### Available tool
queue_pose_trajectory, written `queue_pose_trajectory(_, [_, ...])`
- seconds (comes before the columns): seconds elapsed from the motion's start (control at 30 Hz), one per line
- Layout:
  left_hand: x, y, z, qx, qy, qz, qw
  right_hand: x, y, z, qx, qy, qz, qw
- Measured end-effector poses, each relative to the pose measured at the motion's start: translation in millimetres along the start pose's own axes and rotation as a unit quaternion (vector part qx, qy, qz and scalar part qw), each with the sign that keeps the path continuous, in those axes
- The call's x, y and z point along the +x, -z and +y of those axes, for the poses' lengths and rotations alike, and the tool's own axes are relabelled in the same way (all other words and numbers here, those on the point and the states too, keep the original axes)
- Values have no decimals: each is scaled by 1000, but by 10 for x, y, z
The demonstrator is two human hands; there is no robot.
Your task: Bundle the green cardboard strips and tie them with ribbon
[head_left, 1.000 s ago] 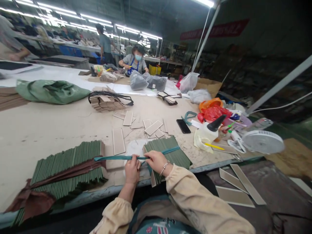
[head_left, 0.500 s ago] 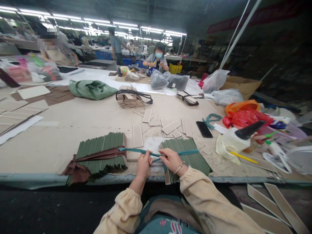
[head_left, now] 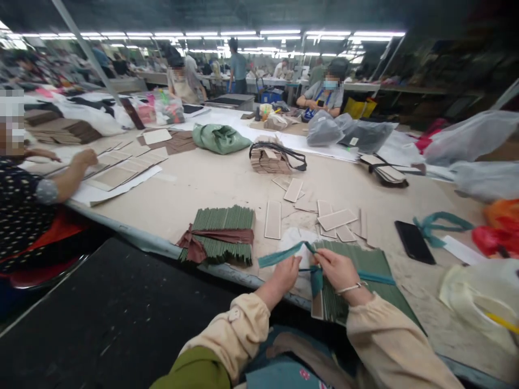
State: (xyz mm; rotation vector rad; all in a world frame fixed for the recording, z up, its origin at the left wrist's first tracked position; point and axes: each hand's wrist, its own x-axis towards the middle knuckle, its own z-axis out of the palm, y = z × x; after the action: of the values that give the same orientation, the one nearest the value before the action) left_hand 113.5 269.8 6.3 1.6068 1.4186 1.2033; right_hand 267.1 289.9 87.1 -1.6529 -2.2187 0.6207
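My left hand (head_left: 285, 274) is closed in a pinch on a teal fabric strip (head_left: 279, 256), whose loose end reaches out to the left. My right hand (head_left: 337, 269) pinches the same strip close by, above the near end of a bundle of green-edged flat pieces (head_left: 383, 300). The strip runs around this bundle and across its top; part of it is hidden behind my fingers. To the left lies a second green-edged bundle (head_left: 223, 217), bound with a brown fabric strip (head_left: 227, 235) knotted at its left end.
Loose beige rectangular pieces (head_left: 336, 220) lie beyond the bundles. At right are a black phone (head_left: 414, 242), another teal strip (head_left: 440, 221) and a white container (head_left: 466, 286). A tied beige stack (head_left: 267, 156) sits farther back. A co-worker's arm (head_left: 68, 181) reaches over pieces at left.
The view has swung left, bringing a seated co-worker into sight. My hands have stayed on the teal strip, now raised into a bend between them, its loose end angled down to the left.
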Motion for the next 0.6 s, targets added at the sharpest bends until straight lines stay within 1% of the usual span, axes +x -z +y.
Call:
queue_pose_trajectory(0.03, [-16, -17, 4, 25, -10, -9, 1000, 8, 24, 32, 20, -9, -15, 1000])
queue_pose_trajectory(0.07, [-30, -36, 10, 37, -16, -22, 999, 11, 46, 59, 25, -6, -43, 999])
queue_pose_trajectory(0.13, [-48, -68, 23, 64, -32, -62, 996, 7, 79, 99, -7, 20, -94, 995])
queue_pose_trajectory(0.17, [-50, -78, 26, 78, -40, -83, 993, 4, 89, 116, -37, 32, -107, 993])
queue_pose_trajectory(0.23, [-36, -83, 23, 70, -37, -108, 991, 5, 104, 150, -100, 41, -108, 988])
queue_pose_trajectory(0.33, [25, -60, -5, 2, -6, -104, 995, 25, 132, 202, -157, 45, -114, 980])
queue_pose_trajectory(0.43, [105, -11, -31, -39, 19, -94, 995, 44, 171, 225, -175, 50, -119, 976])
queue_pose_trajectory(0.5, [142, 35, -24, -69, 45, -89, 993, 46, 184, 212, -181, 40, -111, 976])
queue_pose_trajectory(0.6, [147, 123, 62, -117, 95, -98, 984, 29, 158, 155, -187, 25, -89, 978])
